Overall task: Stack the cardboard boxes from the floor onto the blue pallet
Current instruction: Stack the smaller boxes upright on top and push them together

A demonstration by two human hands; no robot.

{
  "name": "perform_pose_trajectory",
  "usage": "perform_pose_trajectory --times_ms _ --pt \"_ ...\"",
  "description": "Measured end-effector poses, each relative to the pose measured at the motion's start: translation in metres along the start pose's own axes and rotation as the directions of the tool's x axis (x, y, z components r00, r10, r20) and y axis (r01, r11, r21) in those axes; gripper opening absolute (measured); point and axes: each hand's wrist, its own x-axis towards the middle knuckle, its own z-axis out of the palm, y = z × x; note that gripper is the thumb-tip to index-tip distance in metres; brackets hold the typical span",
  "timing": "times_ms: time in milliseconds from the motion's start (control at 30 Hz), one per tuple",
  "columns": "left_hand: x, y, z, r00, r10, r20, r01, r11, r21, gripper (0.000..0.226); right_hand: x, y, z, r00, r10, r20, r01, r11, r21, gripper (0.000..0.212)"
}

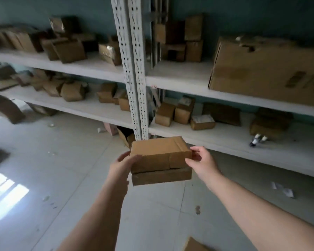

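I hold two small flat cardboard boxes in the air, one on top of the other. The upper box (159, 153) is lighter brown; the lower box (161, 176) is darker and partly covered by it. My left hand (123, 165) grips the left end of the pair, thumb on the upper box's front face. My right hand (201, 162) pinches the right end of the upper box. Another cardboard box (194, 246) lies on the floor at the bottom edge. No blue pallet is in view.
White metal shelving (132, 73) stands right ahead, its shelves holding several cardboard boxes, including a large box (265, 69) at right. An open box (126, 136) lies under the lowest shelf. Paper scraps (283, 189) litter the grey tiled floor.
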Motion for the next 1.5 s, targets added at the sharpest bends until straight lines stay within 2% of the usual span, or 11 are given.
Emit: perform_pose_trajectory --times_ms 133,233,333,533,600,700,900,1067,1133,1400,1500 --pt "-0.088 0.120 0.029 0.967 0.229 0.108 -0.229 0.973 -0.005 0.060 -0.043 -0.107 -0.089 0.982 -0.130 -0.135 0.144 0.984 0.102 0.026" --pt "-0.147 0.185 0.048 0.927 0.327 0.184 -0.332 0.943 -0.004 0.067 -0.082 -0.170 -0.149 0.956 -0.205 -0.209 0.245 0.951 0.188 0.029" --pt "-0.199 0.228 0.066 0.871 0.399 0.286 -0.410 0.912 -0.023 0.059 -0.128 -0.214 -0.198 0.930 -0.265 -0.255 0.318 0.928 0.195 0.036" --pt "-0.272 0.263 0.117 0.744 0.455 0.490 -0.520 0.854 -0.004 0.058 -0.211 -0.256 -0.282 0.895 -0.236 -0.378 0.330 0.922 0.204 0.075" --pt "-0.292 0.267 0.135 0.689 0.456 0.564 -0.535 0.844 -0.028 0.060 -0.241 -0.257 -0.305 0.883 -0.240 -0.402 0.320 0.936 0.143 0.088" --pt "-0.320 0.262 0.159 0.608 0.438 0.662 -0.535 0.843 -0.066 0.060 -0.286 -0.246 -0.331 0.849 -0.217 -0.482 0.257 0.966 0.018 0.099" --pt "-0.381 0.228 0.210 0.454 0.348 0.820 -0.546 0.836 -0.052 0.056 -0.375 -0.210 -0.367 0.716 -0.205 -0.668 0.165 0.978 -0.124 0.098" --pt "-0.438 0.188 0.240 0.278 0.220 0.935 -0.540 0.841 -0.037 0.056 -0.450 -0.179 -0.391 0.644 -0.152 -0.750 0.011 0.982 -0.190 0.115" --pt "-0.462 0.169 0.251 0.218 0.190 0.957 -0.549 0.835 -0.040 0.059 -0.477 -0.165 -0.398 0.583 -0.143 -0.800 -0.041 0.978 -0.205 0.116" --pt "-0.550 0.098 0.298 -0.063 0.112 0.992 -0.599 0.791 -0.127 0.084 -0.573 -0.106 -0.437 0.381 -0.007 -0.925 0.018 1.000 0.000 0.115" --pt "-0.586 0.072 0.322 -0.139 0.030 0.990 -0.563 0.820 -0.104 0.097 -0.607 -0.086 -0.454 0.304 0.029 -0.952 0.072 0.996 0.053 0.112"
